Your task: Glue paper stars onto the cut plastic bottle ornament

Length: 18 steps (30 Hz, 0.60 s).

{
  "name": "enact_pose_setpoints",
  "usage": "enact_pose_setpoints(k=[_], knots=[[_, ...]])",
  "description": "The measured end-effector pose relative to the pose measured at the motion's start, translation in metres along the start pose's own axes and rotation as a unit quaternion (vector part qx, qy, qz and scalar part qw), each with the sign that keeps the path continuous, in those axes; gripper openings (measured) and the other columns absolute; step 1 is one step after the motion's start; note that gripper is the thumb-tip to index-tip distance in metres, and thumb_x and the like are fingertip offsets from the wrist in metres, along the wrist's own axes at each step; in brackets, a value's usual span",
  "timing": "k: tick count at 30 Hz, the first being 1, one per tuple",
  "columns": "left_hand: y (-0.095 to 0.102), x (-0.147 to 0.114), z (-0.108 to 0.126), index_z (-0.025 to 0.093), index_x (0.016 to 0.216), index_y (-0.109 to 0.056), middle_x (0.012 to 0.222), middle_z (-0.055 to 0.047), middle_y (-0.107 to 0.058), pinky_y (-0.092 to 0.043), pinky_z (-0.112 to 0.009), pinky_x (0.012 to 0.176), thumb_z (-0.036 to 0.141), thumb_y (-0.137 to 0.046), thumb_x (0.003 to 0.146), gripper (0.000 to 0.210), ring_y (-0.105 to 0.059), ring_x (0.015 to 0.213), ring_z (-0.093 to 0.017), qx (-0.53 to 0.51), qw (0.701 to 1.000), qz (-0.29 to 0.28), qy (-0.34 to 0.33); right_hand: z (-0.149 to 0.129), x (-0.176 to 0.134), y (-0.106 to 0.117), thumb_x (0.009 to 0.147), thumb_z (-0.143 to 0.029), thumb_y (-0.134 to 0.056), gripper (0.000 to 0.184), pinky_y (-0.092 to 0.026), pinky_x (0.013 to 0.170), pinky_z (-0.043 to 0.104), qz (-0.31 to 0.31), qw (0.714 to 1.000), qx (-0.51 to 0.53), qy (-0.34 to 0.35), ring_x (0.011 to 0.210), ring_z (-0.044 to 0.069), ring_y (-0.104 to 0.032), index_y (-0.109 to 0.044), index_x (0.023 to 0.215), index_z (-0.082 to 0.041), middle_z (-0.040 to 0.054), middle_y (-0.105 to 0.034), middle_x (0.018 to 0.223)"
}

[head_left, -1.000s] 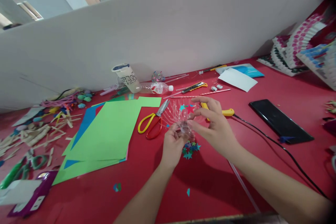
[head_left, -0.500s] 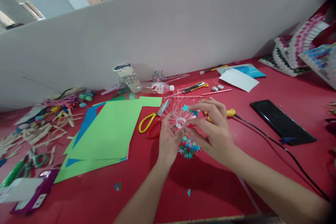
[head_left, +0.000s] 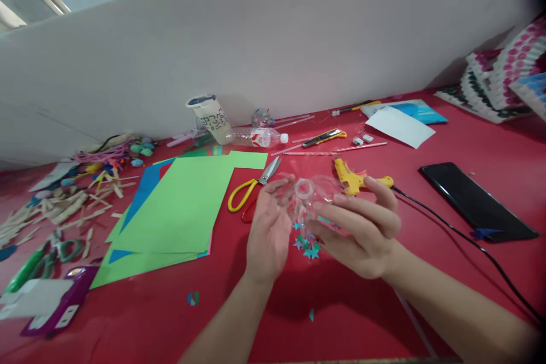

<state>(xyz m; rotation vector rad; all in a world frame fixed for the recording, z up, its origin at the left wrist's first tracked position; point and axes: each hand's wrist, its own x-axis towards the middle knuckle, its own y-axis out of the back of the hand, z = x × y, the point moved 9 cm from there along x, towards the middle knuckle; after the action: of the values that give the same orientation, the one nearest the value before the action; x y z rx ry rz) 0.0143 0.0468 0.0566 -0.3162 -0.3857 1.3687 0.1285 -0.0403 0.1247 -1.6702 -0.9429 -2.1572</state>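
Observation:
A clear plastic bottle top (head_left: 304, 189), apparently cut with its sides spread outward, is held up between my two hands above the table; its round neck faces me. My left hand (head_left: 271, 233) grips its left side, palm turned up and fingers curled at the rim. From the right, my right hand (head_left: 358, 230) has its bent fingers and thumb on the plastic. Beneath it lies a small heap of coloured paper stars (head_left: 309, 245), partly hidden by the hands. A yellow hot glue gun (head_left: 352, 179) rests just beyond my right fingers. Yellow-and-red-handled scissors (head_left: 256, 182) lie left of the bottle top.
Green paper sheets (head_left: 174, 210) cover the left middle. Farther left are wooden sticks (head_left: 68, 210), pliers (head_left: 29, 270) and a purple item (head_left: 68, 310). A cup (head_left: 211, 119), a plastic bottle (head_left: 260, 137) and a cutter (head_left: 324, 137) lie behind. A black phone (head_left: 473, 199) lies right, beside the glue gun's cable (head_left: 456, 239).
The bottle top has turned and moved slightly right and up. My right hand has shifted right and lower, uncovering the glue gun. Stars seen around the plastic earlier no longer show there.

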Motion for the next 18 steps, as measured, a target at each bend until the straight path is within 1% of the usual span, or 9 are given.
enact_pose_setpoints(k=[2,4,8,10,13,15,18], knots=[[-0.005,-0.002,-0.009,0.021,0.11,-0.053,0.126,-0.011,-0.056,-0.05,-0.041,0.09,0.039,-0.049,0.079,0.036,-0.053,0.117,-0.028,-0.026,0.999,-0.013,0.043,-0.002,-0.001,-0.002,0.072,-0.018,-0.075,0.02,-0.036,0.108,0.046,-0.013,1.0,0.007,0.012,0.089,0.016,-0.056,-0.061,0.072,-0.034,-0.0097,-0.067,0.096],[-0.008,-0.003,-0.016,0.021,0.111,-0.053,0.125,-0.011,-0.057,-0.05,-0.041,0.088,0.038,-0.048,0.078,0.038,-0.056,0.114,-0.029,-0.032,0.997,-0.017,0.075,-0.004,-0.003,-0.006,0.073,-0.02,-0.073,0.018,-0.031,0.111,0.046,-0.029,0.999,0.011,0.026,0.091,0.016,-0.056,-0.062,0.074,-0.034,-0.0109,-0.066,0.101],[-0.006,-0.002,-0.03,0.019,0.111,-0.055,0.115,-0.01,-0.062,-0.05,-0.04,0.088,0.033,-0.043,0.075,0.04,-0.06,0.109,-0.028,-0.039,0.989,-0.014,0.144,-0.009,-0.007,-0.015,0.076,-0.023,-0.069,0.012,-0.025,0.115,0.048,-0.063,0.996,0.02,0.053,0.102,0.018,-0.052,-0.065,0.084,-0.031,-0.0074,-0.062,0.118],[-0.004,-0.002,-0.034,0.018,0.11,-0.056,0.113,-0.01,-0.063,-0.05,-0.038,0.089,0.03,-0.043,0.073,0.041,-0.06,0.108,-0.026,-0.074,0.982,-0.008,0.172,-0.011,-0.008,-0.021,0.079,-0.023,-0.066,0.01,-0.024,0.115,0.048,-0.091,0.994,0.021,0.054,0.106,0.018,-0.05,-0.066,0.086,-0.031,-0.0062,-0.061,0.119],[-0.007,-0.006,-0.034,0.016,0.111,-0.057,0.112,-0.009,-0.064,-0.049,-0.035,0.089,0.025,-0.045,0.073,0.04,-0.06,0.107,-0.025,-0.133,0.969,-0.013,0.206,-0.015,-0.006,-0.025,0.081,-0.023,-0.062,0.01,-0.027,0.114,0.048,-0.118,0.991,0.025,0.06,0.106,0.017,-0.051,-0.065,0.086,-0.031,-0.0063,-0.062,0.116],[-0.012,-0.008,-0.03,0.016,0.11,-0.058,0.11,-0.008,-0.065,-0.048,-0.033,0.091,0.022,-0.046,0.074,0.038,-0.06,0.107,-0.023,-0.167,0.963,-0.028,0.212,-0.014,0.001,-0.022,0.081,-0.022,-0.062,0.01,-0.033,0.11,0.047,-0.109,0.992,0.04,0.051,0.104,0.017,-0.053,-0.064,0.085,-0.03,-0.0053,-0.062,0.113],[-0.014,-0.007,-0.021,0.017,0.104,-0.061,0.11,-0.006,-0.064,-0.045,-0.031,0.095,0.024,-0.046,0.08,0.029,-0.057,0.111,-0.02,-0.203,0.959,-0.039,0.195,0.005,0.016,-0.016,0.078,-0.02,-0.066,0.009,-0.041,0.102,0.046,-0.081,0.994,0.068,-0.014,0.103,0.02,-0.053,-0.061,0.08,-0.027,-0.0017,-0.063,0.11]])
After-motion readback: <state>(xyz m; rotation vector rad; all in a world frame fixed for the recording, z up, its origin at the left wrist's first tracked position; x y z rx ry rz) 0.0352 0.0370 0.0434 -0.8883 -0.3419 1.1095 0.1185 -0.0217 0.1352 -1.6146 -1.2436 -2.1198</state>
